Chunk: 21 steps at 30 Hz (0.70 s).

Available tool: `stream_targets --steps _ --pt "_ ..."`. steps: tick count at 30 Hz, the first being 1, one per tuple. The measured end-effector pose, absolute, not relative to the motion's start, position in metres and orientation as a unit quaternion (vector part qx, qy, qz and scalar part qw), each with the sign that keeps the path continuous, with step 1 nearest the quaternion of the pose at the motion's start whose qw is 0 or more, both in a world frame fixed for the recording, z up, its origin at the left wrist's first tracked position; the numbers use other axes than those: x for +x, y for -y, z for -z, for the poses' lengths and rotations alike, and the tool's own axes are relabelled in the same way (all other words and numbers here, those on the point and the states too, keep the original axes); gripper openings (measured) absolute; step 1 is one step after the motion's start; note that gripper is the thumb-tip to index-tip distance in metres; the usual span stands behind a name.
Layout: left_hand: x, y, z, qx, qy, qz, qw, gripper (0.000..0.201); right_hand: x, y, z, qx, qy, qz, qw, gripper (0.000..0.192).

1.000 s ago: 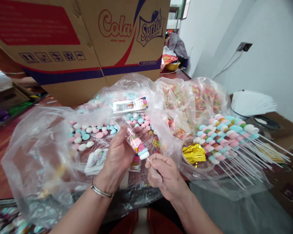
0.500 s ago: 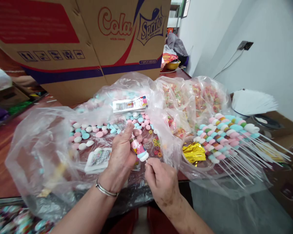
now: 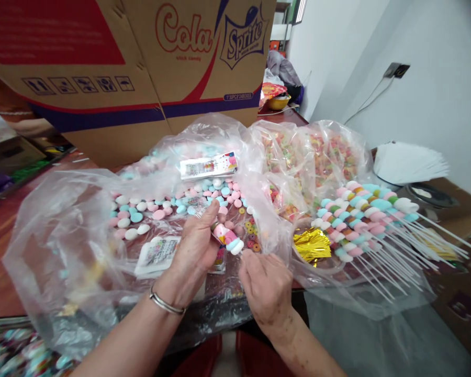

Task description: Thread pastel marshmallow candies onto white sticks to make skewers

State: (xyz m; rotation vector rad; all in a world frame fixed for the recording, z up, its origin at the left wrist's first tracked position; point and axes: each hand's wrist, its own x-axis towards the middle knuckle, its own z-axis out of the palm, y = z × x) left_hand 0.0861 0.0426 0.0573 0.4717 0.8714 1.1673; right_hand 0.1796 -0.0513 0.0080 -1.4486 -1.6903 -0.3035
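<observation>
My left hand [image 3: 194, 246], with a metal bangle at the wrist, is closed around a candy stick [image 3: 233, 244] in a printed clear wrapper. Its blue and white end pieces stick out toward my right hand [image 3: 266, 283]. The fingers of that hand are pinched at the lower end, where the thin stick comes out; they hide most of it. Beyond my hands lie loose pink, blue and white candies [image 3: 136, 217] on a clear plastic sheet. Small ring candies [image 3: 251, 235] are just beside the candy stick. A stack of printed wrappers [image 3: 157, 256] lies left of my left hand.
Finished-looking candy skewers [image 3: 357, 220] are piled at right, white sticks pointing outward. Gold twist ties [image 3: 312, 245] sit in a round tub. Bags of ring candies [image 3: 286, 152] and a large cardboard box [image 3: 141, 104] stand behind. Another wrapper stack [image 3: 209, 166] rests on plastic.
Both hands stay at the candy stick. My right hand has shifted slightly right and down, and the candy stick's end has moved a little to the right and up.
</observation>
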Motion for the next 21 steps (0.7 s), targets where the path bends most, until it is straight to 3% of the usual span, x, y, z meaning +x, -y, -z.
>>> stream_targets --steps 2,7,10,16,21 --pt "0.09 -0.037 -0.055 0.204 -0.405 -0.528 0.718 0.024 0.176 0.049 -0.004 -0.58 0.67 0.05 0.461 0.02" --pt "0.085 -0.039 -0.059 0.193 -0.338 -0.515 0.763 0.028 0.175 0.047 -0.009 -0.556 0.515 -0.36 0.544 0.021" --pt "0.079 -0.047 -0.064 0.18 -0.292 -0.525 0.779 0.031 0.176 0.049 -0.016 -0.509 0.423 -0.508 0.552 0.022" --pt "0.078 -0.056 -0.063 0.168 -0.295 -0.553 0.761 0.013 0.172 0.056 -0.019 -0.481 0.415 -0.557 0.535 0.023" --pt "0.079 -0.055 -0.068 0.151 -0.291 -0.572 0.752 0.014 0.173 0.06 -0.019 -0.555 0.512 -0.411 0.511 0.021"
